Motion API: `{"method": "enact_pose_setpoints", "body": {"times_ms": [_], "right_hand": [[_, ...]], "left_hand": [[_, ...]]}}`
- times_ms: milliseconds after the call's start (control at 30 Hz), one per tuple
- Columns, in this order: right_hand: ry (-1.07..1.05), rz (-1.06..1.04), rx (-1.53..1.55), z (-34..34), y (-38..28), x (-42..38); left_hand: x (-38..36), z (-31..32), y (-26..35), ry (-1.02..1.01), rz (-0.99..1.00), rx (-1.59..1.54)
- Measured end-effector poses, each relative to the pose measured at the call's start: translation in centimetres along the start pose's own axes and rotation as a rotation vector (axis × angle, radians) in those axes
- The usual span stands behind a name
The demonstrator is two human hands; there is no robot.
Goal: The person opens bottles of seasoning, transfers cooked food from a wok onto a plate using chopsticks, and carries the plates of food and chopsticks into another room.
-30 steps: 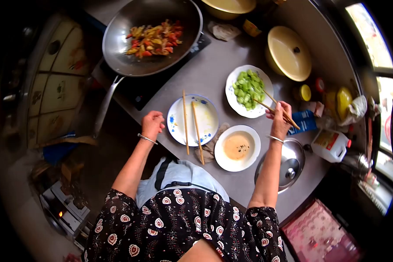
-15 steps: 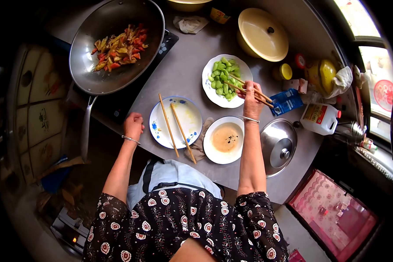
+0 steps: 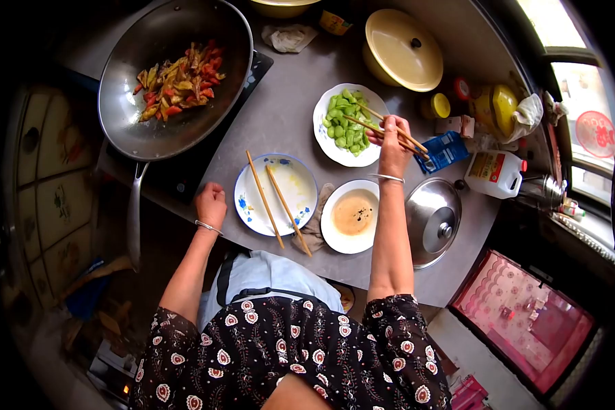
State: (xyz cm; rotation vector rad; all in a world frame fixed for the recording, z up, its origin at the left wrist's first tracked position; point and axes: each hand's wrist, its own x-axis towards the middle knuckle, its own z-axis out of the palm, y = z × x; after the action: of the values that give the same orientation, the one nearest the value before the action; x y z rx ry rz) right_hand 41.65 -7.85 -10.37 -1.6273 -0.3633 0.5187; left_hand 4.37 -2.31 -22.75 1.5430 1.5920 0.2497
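Observation:
My right hand (image 3: 393,147) grips a pair of wooden chopsticks (image 3: 408,141). Their tips reach over the cut green vegetable pieces (image 3: 347,124) on a white plate (image 3: 326,149); whether they pinch a piece is too small to tell. My left hand (image 3: 211,205) is curled into a loose fist by the counter's front edge, with nothing visible in it. Beside it sits a blue-patterned white plate (image 3: 253,217), and a second pair of chopsticks (image 3: 259,190) lies across it. Below my right wrist is a white bowl (image 3: 329,232) with brownish liquid and dark specks.
At upper left a wok (image 3: 126,130) holds red and yellow-brown food (image 3: 182,80), its handle (image 3: 136,212) jutting towards me. On the right are a metal lid (image 3: 427,246), a blue packet (image 3: 446,152) and a white jug (image 3: 493,174). A covered cream basin (image 3: 393,65) stands behind.
The chopstick tips in my right hand have shifted slightly and spread apart over the green pieces. My left hand stays curled near the counter edge. The whole view has shifted a little.

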Motion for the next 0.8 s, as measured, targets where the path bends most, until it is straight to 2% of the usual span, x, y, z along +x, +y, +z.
{"method": "enact_pose_setpoints", "body": {"times_ms": [67, 133, 233, 367, 433, 533, 633, 667, 733, 800], "right_hand": [[0.01, 0.061, -0.001, 0.5, 1.5, 0.4], [0.03, 0.019, -0.029, 0.0, 2.3, 0.3], [0.033, -0.039, -0.093, -0.3, 1.0, -0.9], [-0.03, 0.06, 0.057, 1.5, 0.1, -1.2], [-0.037, 0.072, 0.029, 1.2, 1.8, -0.7], [-0.053, -0.007, -0.04, -0.5, 2.5, -0.3], [-0.018, 0.002, -0.081, -2.4, -0.6, -1.0], [0.014, 0.055, -0.096, -3.3, -0.8, -1.1], [0.038, 0.078, -0.094, -4.4, 0.9, -0.9], [0.075, 0.045, -0.054, -3.8, 1.7, -1.1]], "left_hand": [[0.0, -0.1, 0.2, -0.001, 0.002, 0.022], [0.1, -0.3, 0.3, -0.02, 0.005, 0.032], [0.4, 0.2, -1.1, 0.011, 0.183, 0.073], [0.3, 0.1, -0.6, 0.036, 0.198, 0.086], [0.1, 0.0, 0.1, 0.032, 0.16, 0.105], [-0.8, -0.6, 1.6, 0.161, 0.491, 0.238], [-1.5, -1.0, 2.9, 0.166, 0.483, 0.277], [-1.4, -1.1, 2.9, 0.181, 0.539, 0.328], [-0.7, -1.0, 3.0, 0.211, 0.649, 0.428], [-0.3, -0.4, 2.9, 0.223, 0.63, 0.502]]}}
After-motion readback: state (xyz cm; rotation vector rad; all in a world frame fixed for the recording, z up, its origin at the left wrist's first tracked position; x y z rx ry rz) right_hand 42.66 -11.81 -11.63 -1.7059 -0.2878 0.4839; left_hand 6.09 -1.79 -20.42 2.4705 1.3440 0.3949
